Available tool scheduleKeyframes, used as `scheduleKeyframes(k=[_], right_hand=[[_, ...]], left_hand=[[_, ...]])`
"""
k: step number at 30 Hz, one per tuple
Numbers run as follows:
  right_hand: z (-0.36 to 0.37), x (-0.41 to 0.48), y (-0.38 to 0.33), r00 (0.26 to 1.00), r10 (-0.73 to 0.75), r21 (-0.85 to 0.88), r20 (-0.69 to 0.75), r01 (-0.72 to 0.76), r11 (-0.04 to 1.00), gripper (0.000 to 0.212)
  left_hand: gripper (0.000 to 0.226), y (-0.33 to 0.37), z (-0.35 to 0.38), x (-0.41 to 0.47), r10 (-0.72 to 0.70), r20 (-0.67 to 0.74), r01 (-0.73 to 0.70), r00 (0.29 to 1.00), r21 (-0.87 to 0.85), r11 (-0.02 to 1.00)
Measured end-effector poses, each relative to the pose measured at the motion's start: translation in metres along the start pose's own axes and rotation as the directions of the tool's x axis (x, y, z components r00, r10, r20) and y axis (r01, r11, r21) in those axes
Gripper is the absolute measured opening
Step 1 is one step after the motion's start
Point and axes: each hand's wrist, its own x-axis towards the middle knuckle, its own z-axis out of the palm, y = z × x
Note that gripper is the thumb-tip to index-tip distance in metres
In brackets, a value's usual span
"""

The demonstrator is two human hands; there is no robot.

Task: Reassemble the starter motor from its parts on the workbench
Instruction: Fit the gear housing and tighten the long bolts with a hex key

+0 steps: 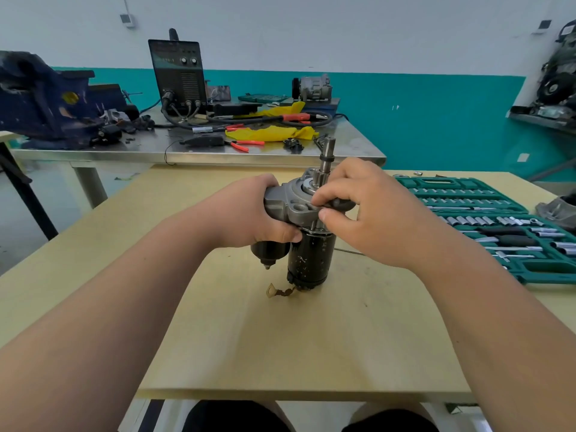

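Observation:
The starter motor (310, 260) stands upright on the wooden workbench (280, 338), black body down. Its steel shaft (327, 157) points up through a grey cast end housing (296, 207). The black solenoid (269, 252) hangs at its left side. A brass terminal lead (276, 290) trails from the base. My left hand (252, 210) grips the left side of the housing. My right hand (364, 210) pinches the housing's right edge beside the shaft, thumb below and fingers on top. What lies under those fingertips is hidden.
An open green socket set (486, 226) lies on the bench to the right, with a grey metal part (558, 210) beyond it. Behind stands a steel table (199, 148) carrying a welder (179, 76), a blue vise (46, 98), pliers, yellow rags and cables.

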Motion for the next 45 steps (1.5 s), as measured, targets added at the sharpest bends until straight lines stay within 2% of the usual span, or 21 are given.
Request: scheduleKeyframes(k=[3, 6, 9, 11, 13, 15, 18, 21, 23, 25, 28, 33, 37, 40, 43, 45], right_hand=[[0.004, -0.001, 0.008, 0.999, -0.028, 0.048, 0.024, 0.027, 0.998, 0.022], [0.014, -0.005, 0.019, 0.997, 0.039, 0.175, -0.065, -0.027, 0.984, 0.037], [0.036, -0.004, 0.021, 0.989, 0.074, 0.298, -0.132, -0.032, 0.954, 0.029], [0.053, -0.005, 0.021, 0.973, 0.072, 0.352, -0.217, 0.009, 0.936, 0.024], [0.064, -0.005, 0.022, 0.953, 0.066, 0.371, -0.296, 0.051, 0.927, 0.027], [0.069, -0.003, 0.025, 0.945, 0.048, 0.357, -0.323, 0.075, 0.931, 0.034], [0.071, -0.004, 0.031, 0.951, 0.004, 0.305, -0.31, 0.096, 0.947, 0.048], [0.062, -0.008, 0.041, 0.983, -0.072, 0.155, -0.168, 0.099, 0.983, 0.056], [0.056, -0.01, 0.048, 0.987, -0.135, 0.034, -0.088, 0.139, 0.99, 0.07], [0.056, -0.01, 0.049, 0.983, -0.162, 0.011, -0.087, 0.163, 0.986, 0.078], [0.063, -0.012, 0.048, 0.976, -0.145, 0.067, -0.16, 0.158, 0.985, 0.085], [0.067, -0.017, 0.047, 0.959, -0.098, 0.095, -0.264, 0.127, 0.987, 0.079], [0.07, -0.017, 0.037, 0.962, -0.066, 0.052, -0.266, 0.082, 0.995, 0.077], [0.064, -0.014, 0.036, 0.977, -0.089, -0.03, -0.193, 0.085, 0.996, 0.077], [0.046, -0.007, 0.045, 0.982, -0.186, -0.137, -0.034, 0.179, 0.974, 0.078], [0.04, -0.001, 0.047, 0.969, -0.245, -0.183, -0.025, 0.237, 0.954, 0.071]], left_hand=[[0.047, -0.001, -0.001, -0.001, 0.0, -0.006, 0.0, 1.0, -0.011, 1.0], [0.046, -0.002, -0.001, 0.0, 0.013, 0.011, -0.013, 1.0, -0.02, 1.0], [0.05, -0.002, -0.001, 0.002, 0.011, 0.001, -0.011, 1.0, -0.007, 1.0], [0.064, -0.001, 0.003, -0.001, 0.01, -0.052, -0.012, 0.999, -0.033, 0.999], [0.081, -0.003, 0.012, -0.01, 0.104, -0.194, -0.106, 0.975, 0.001, 0.994], [0.085, -0.009, 0.024, -0.019, 0.314, -0.343, -0.248, 0.886, 0.223, 0.943], [0.073, -0.014, 0.039, -0.022, 0.583, -0.384, -0.387, 0.716, 0.477, 0.789], [0.056, -0.02, 0.045, -0.015, 0.708, -0.404, -0.455, 0.578, 0.56, 0.692], [0.049, -0.024, 0.046, -0.012, 0.755, -0.391, -0.473, 0.527, 0.603, 0.642], [0.045, -0.028, 0.047, -0.01, 0.783, -0.384, -0.485, 0.49, 0.626, 0.61], [0.043, -0.027, 0.045, -0.008, 0.799, -0.359, -0.508, 0.482, 0.629, 0.589], [0.042, -0.021, 0.035, -0.002, 0.843, -0.236, -0.522, 0.484, 0.695, 0.494], [0.045, -0.024, 0.032, -0.005, 0.814, -0.251, -0.537, 0.524, 0.644, 0.544], [0.046, -0.029, 0.03, -0.007, 0.796, -0.259, -0.536, 0.546, 0.622, 0.57], [0.047, -0.038, 0.029, -0.007, 0.793, -0.256, -0.52, 0.552, 0.639, 0.567], [0.048, -0.042, 0.029, -0.01, 0.767, -0.283, -0.514, 0.575, 0.604, 0.608]])
